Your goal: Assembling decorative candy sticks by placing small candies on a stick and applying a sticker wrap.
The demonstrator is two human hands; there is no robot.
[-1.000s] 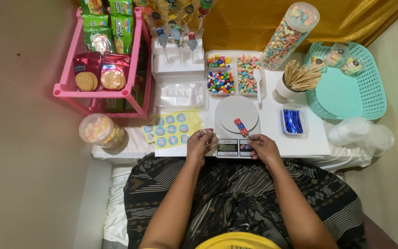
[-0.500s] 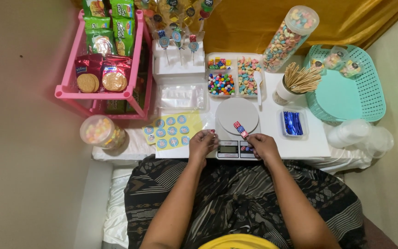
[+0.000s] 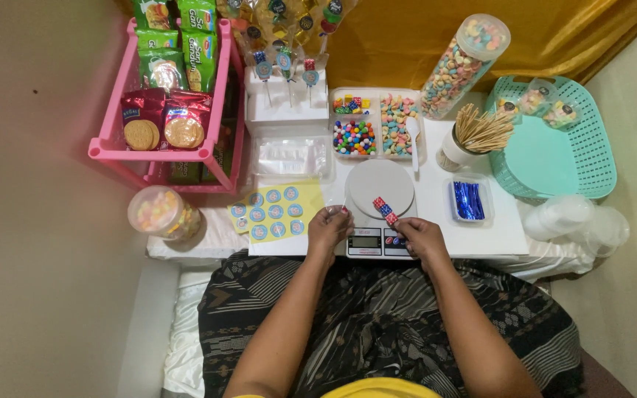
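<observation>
Candy (image 3: 382,208) lies on scale (image 3: 380,193), near front rim of platter; small red-blue wrapped strip, long axis slanting up-left to down-right. Left of it, sticker sheet (image 3: 274,211), apart. Left hand (image 3: 329,231) at scale's left front corner, fingers curled, pinching something small, cannot tell what. Right hand (image 3: 419,236) nearer: fingertips pinch candy's lower right end, rest running up-left from fingers. Further right, blue foil tray (image 3: 469,200), untouched.
</observation>
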